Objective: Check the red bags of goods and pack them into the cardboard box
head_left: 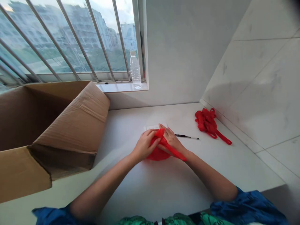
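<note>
At the middle of the white tabletop, both of my hands are on a red plastic bag (157, 154). My left hand (146, 143) has its fingers closed on the bunched top of the bag. Opposite it, my right hand (171, 139) presses against the bag's other side, and a strip of red plastic runs back over that wrist. What lies inside the bag, if anything, is hidden. Partly behind my fingers is a white paper-like item (152, 127). A black-and-clear pen (187, 136) lies just right of my right hand.
A large open cardboard box (77, 115) takes up the left side. Crumpled red plastic bags (206, 122) lie by the tiled wall at right. A clear bottle with a white cap (135, 70) stands on the sill of the barred window.
</note>
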### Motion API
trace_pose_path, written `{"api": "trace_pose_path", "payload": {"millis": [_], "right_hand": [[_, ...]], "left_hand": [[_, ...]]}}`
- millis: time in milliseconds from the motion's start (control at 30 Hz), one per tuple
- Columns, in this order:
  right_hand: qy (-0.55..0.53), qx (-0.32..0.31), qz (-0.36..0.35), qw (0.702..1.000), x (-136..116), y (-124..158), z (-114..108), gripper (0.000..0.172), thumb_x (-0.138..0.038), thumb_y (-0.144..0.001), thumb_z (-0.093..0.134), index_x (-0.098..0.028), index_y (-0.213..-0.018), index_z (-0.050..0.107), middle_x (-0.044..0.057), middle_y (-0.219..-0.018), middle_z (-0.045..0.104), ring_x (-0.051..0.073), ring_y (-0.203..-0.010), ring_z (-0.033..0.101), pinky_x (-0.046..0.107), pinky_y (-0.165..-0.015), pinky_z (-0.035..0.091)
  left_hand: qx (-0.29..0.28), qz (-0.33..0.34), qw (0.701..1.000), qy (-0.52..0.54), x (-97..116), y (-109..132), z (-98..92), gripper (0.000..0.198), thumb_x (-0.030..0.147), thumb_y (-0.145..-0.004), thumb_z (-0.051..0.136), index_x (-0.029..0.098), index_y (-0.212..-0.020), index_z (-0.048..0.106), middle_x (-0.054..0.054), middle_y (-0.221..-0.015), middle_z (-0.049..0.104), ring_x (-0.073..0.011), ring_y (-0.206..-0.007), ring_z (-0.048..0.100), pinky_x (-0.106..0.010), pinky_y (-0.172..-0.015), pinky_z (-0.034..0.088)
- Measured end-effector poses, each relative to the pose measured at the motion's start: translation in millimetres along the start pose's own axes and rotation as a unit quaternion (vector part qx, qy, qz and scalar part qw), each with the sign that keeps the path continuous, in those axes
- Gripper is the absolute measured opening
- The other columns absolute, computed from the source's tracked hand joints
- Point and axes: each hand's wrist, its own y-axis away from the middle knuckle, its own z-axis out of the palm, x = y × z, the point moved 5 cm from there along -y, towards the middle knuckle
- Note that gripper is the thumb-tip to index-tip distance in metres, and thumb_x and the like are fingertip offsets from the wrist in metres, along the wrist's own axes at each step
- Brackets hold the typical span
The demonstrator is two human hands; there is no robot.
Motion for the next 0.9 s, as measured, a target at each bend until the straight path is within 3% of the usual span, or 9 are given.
{"api": "trace_pose_path", "payload": {"millis": [133, 267, 533, 900], "right_hand": [[0.062, -0.039, 0.025, 0.997, 16, 8, 37, 0.077, -0.050, -0.095, 0.050, -0.016, -0.157, 0.020, 0.019, -0.155, 0.037, 0.030, -0.144, 0.035, 0.055, -0.116, 0.032], [0.077, -0.045, 0.036, 0.995, 24, 22, 55, 0.076, -0.051, -0.094, 0.051, -0.017, -0.156, 0.025, 0.018, -0.156, 0.035, 0.031, -0.144, 0.035, 0.056, -0.117, 0.030], [0.077, -0.030, 0.035, 0.996, 26, 26, 62, 0.072, -0.048, -0.095, 0.050, -0.010, -0.153, 0.031, 0.017, -0.153, 0.041, 0.028, -0.142, 0.039, 0.050, -0.118, 0.030], [0.078, 0.005, 0.044, 0.996, 20, 29, 60, 0.067, -0.047, -0.095, 0.051, -0.016, -0.152, 0.034, 0.013, -0.151, 0.045, 0.026, -0.139, 0.042, 0.048, -0.118, 0.031]], "left_hand": [[-0.014, 0.016, 0.989, -0.145, -14, 16, 24.1, 0.033, 0.031, -0.100, 0.044, 0.022, -0.128, 0.058, -0.011, -0.147, 0.050, -0.0288, -0.139, 0.042, -0.055, -0.118, 0.027], [-0.024, 0.022, 0.985, -0.168, -28, 28, 37.5, 0.039, 0.033, -0.102, 0.039, 0.020, -0.136, 0.054, -0.012, -0.153, 0.042, -0.0272, -0.146, 0.033, -0.054, -0.121, 0.022], [-0.020, 0.006, 0.990, -0.138, -34, 27, 46.3, 0.039, 0.033, -0.102, 0.038, 0.021, -0.134, 0.056, -0.011, -0.150, 0.047, -0.0254, -0.143, 0.037, -0.051, -0.122, 0.023], [-0.018, -0.008, 0.990, -0.141, -38, 31, 51.5, 0.040, 0.032, -0.103, 0.033, 0.024, -0.136, 0.054, -0.006, -0.149, 0.049, -0.0218, -0.141, 0.041, -0.047, -0.120, 0.027]]}}
